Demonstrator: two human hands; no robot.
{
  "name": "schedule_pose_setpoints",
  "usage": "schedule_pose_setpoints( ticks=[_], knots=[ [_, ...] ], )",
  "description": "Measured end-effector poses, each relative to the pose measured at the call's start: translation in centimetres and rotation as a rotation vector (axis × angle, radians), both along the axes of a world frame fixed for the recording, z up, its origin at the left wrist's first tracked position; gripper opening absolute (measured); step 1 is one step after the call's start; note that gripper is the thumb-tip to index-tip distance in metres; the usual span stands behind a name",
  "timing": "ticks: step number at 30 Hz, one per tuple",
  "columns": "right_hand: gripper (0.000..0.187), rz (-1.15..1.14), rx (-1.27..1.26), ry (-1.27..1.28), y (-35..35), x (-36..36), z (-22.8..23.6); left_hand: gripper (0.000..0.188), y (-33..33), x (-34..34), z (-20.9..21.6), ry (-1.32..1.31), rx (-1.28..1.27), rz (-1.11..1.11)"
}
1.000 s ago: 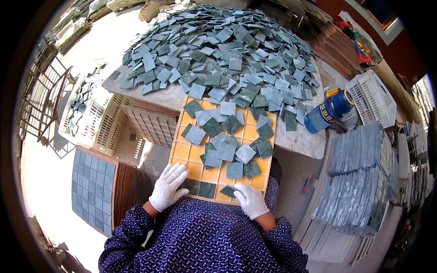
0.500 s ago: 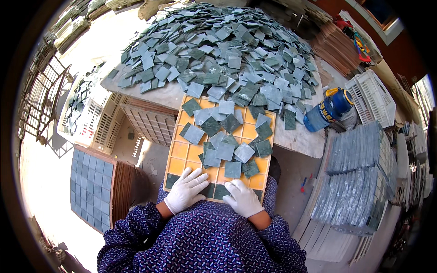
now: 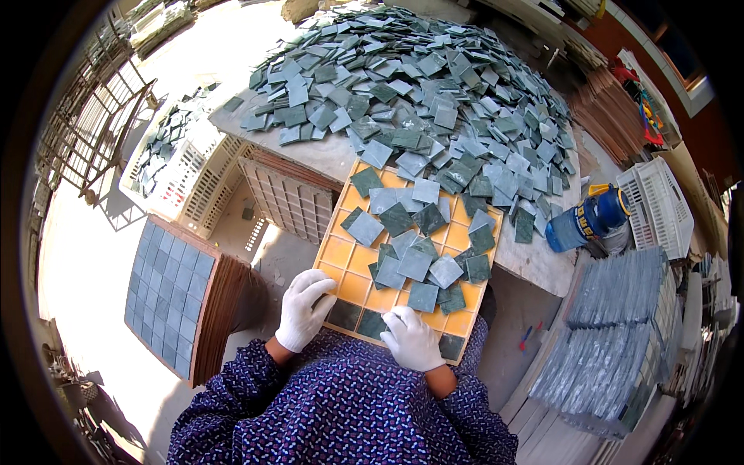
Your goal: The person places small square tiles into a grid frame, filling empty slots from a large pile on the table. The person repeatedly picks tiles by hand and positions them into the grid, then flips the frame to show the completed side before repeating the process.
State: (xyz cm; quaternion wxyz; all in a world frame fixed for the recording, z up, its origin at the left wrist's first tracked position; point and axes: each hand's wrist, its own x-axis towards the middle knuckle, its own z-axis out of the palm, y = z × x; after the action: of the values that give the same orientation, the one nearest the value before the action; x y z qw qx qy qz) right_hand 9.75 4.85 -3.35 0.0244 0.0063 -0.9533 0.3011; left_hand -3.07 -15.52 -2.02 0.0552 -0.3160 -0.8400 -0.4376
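Observation:
A yellow gridded tray with a wooden rim lies tilted across my lap. Dark green square tiles sit in cells of its near row. Loose green and grey tiles are heaped over its middle and right. My left hand, in a white glove, is at the tray's near left corner, fingers bent over the rim and apart from the thumb. My right hand, also gloved, rests on the near row with fingers bent and spread. It partly hides the tiles beneath; neither hand shows a tile held.
A large tile pile covers the table ahead. A blue bottle and white crate stand right, above stacked wrapped tiles. Left are a stack of filled tile boards and a crate of tiles.
My left hand has lifted from lying flat on the near row and moved to the tray's left corner. My right hand's fingers have bent more. The whole view has shifted and turned slightly.

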Motion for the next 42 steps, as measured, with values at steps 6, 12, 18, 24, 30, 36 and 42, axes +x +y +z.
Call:
schedule_pose_setpoints(
  ticks=[6, 12, 18, 24, 30, 36, 42],
  knots=[
    [0.031, -0.075, -0.047, -0.015, -0.7, -1.1, 0.6, 0.041, 1.0, 1.0, 0.7, 0.109, -0.224, -0.38],
    [0.027, -0.031, -0.402, -0.179, 0.4, -0.9, 2.6, 0.026, 2.3, 1.4, -0.7, -0.023, -0.21, -0.547],
    [0.027, -0.372, -0.487, -0.082, 4.7, 2.0, 3.6, 0.021, -3.3, -8.2, 4.7, -0.506, -0.005, 0.086],
    [0.021, -0.502, -0.425, -0.017, 6.8, 2.3, 4.7, 0.059, -16.8, -24.0, 8.2, 0.201, -0.175, 0.632],
    [0.042, -0.278, 0.064, 0.154, 5.7, 0.9, 2.9, 0.028, -4.4, -12.6, 5.0, 0.002, -0.202, -0.018],
    [0.046, -0.092, 0.266, 0.054, 6.3, -1.5, 3.6, 0.049, 5.5, -2.4, 1.4, 0.096, -0.287, -0.4],
    [0.024, -0.258, -0.046, 0.176, 6.9, 0.1, 4.0, 0.061, 8.6, -2.5, 1.0, 0.15, -0.384, -0.313]
  ],
)
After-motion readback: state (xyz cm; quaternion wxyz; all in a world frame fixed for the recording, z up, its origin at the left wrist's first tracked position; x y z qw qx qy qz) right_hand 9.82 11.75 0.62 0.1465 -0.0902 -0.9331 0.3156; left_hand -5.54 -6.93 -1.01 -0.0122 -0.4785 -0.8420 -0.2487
